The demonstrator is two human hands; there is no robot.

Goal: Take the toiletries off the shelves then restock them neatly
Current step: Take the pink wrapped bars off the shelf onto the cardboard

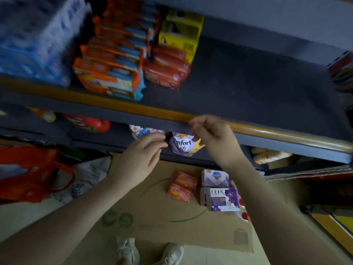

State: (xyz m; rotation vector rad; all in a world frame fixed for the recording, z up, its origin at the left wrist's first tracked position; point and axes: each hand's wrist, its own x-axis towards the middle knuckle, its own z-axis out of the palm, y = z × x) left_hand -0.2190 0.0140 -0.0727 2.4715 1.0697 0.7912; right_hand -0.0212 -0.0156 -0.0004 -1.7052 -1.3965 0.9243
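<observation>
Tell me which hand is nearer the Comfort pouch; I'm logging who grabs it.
Right. The right hand pinches the Comfort pouch at its top corner; the left hand sits just beside its other edge, fingers straight.

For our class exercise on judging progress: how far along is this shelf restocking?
Partly done, as far as one view shows. The orange packs and red packs sit in rows on the upper shelf, whose right part is bare. In hand: the right hand pinches a Comfort sachet at the lower shelf; the left hand is open. Left: the Lux box and small soaps wait on the cardboard.
</observation>
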